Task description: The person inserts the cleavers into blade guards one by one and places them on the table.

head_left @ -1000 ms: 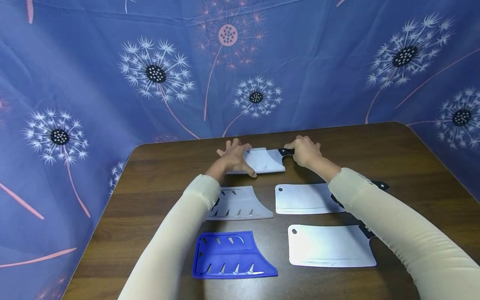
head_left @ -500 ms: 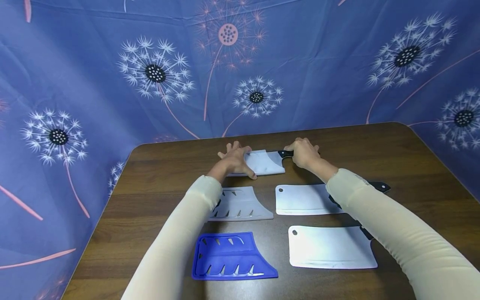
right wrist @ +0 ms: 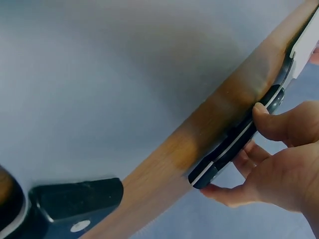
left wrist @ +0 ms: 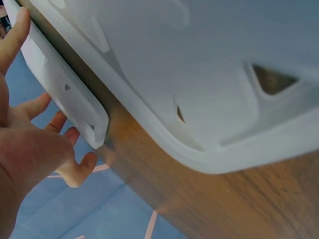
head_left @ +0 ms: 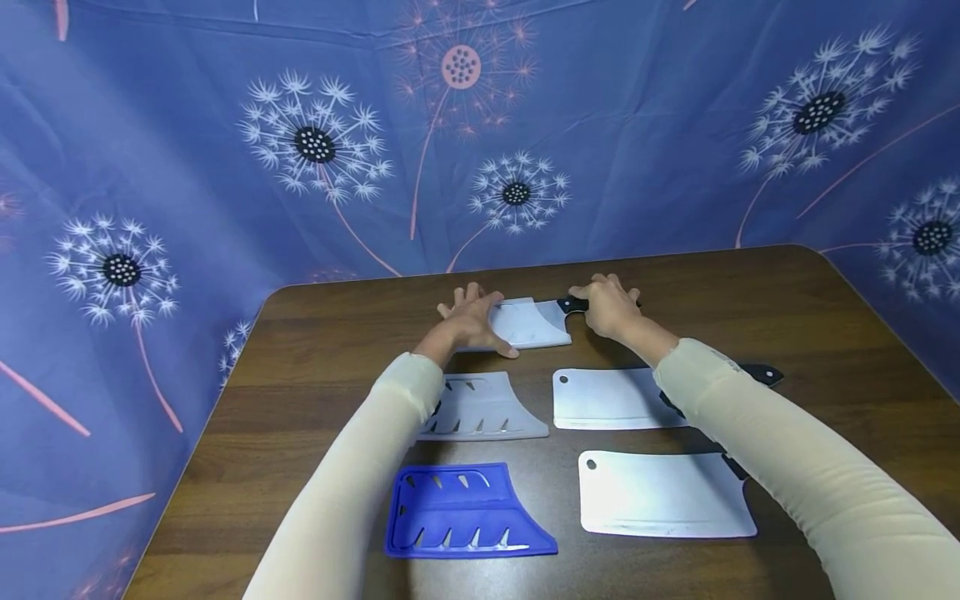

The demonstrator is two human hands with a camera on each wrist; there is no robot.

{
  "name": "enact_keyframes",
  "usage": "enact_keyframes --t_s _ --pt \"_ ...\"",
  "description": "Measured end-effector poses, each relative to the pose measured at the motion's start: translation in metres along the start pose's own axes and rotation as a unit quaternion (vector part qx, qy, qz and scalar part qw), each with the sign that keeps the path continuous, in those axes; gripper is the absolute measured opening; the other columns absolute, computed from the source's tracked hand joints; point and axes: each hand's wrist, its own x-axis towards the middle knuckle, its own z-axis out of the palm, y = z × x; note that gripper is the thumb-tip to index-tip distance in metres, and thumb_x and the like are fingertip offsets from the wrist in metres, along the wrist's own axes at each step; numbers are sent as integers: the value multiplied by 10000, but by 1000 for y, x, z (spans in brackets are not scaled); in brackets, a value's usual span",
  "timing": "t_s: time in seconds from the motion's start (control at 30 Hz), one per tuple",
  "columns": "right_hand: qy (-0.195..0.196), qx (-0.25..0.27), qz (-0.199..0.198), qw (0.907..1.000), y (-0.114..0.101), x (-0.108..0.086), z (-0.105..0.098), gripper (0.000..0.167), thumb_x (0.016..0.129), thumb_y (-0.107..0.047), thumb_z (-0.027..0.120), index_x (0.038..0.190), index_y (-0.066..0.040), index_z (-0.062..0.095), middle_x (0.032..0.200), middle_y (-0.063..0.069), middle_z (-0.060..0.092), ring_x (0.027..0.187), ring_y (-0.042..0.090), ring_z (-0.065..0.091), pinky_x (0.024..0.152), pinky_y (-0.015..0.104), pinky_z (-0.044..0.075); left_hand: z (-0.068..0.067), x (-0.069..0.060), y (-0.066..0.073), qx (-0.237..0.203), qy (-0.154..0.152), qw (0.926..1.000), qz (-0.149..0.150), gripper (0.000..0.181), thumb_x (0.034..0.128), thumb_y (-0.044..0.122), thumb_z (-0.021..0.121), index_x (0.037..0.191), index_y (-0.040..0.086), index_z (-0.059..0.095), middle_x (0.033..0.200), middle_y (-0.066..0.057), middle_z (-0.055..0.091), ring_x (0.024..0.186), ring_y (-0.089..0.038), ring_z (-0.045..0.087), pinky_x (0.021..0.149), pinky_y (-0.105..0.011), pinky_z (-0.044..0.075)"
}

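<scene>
At the table's far side, a cleaver [head_left: 551, 313] has most of its blade inside a white blade guard [head_left: 517, 323]. My left hand [head_left: 472, 321] spans the guard's left part, thumb along the near edge and fingers on the far side. In the left wrist view, the fingertips touch the guard's edge [left wrist: 65, 84]. My right hand [head_left: 611, 307] holds the cleaver's black handle [right wrist: 234, 144] between thumb and fingers, as the right wrist view shows. A strip of bare blade shows between guard and handle. My palm hides part of the guard.
Nearer to me lie a second white blade guard [head_left: 483, 408] and a blue blade guard [head_left: 468, 512]. To their right lie two bare cleavers, a middle cleaver [head_left: 607, 398] and a near cleaver [head_left: 660, 496]. My right sleeve crosses over their handles. A blue patterned cloth [head_left: 637, 150] hangs behind the wooden table [head_left: 300, 375].
Both hands keep their hold on the guard and the cleaver. The guarded cleaver has shifted only very slightly; the other cleavers and guards lie as before.
</scene>
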Motion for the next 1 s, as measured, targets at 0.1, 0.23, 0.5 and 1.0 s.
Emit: enact_keyframes --t_s 0.1,0.23,0.5,1.0 --pt "33 -2 -119 9999 1 -3 -1 644 845 107 530 1451 -85 426 1444 277 323 1317 463 253 970 765 122 0 -2 1 -47 151 9998 76 1072 615 615 812 1499 242 333 1455 -79 268 1304 -282 228 1007 -618 197" --pt "176 6 -276 9995 1 -9 -6 616 865 55 601 1445 -68 430 1403 258 368 1271 448 296 971 751 123 -3 -5 2 -190 381 9990 99 1058 632 604 809 1501 237 330 1453 -61 262 1292 -260 225 987 -588 199" --pt "556 114 -453 9974 9 -29 -16 578 857 18 660 1404 -39 480 1333 228 447 1221 425 343 966 733 130 -5 -14 0 -731 798 9936 326 913 695 507 814 1462 219 410 1440 -47 288 1264 -230 236 986 -553 139" --pt "861 381 -473 9944 45 -78 -35 595 850 -33 688 1403 -21 470 1372 277 379 1267 494 264 959 771 44 -1 -53 -10 -487 1510 9832 906 705 782 448 767 1387 196 506 1385 -54 365 1236 -247 301 997 -558 153"
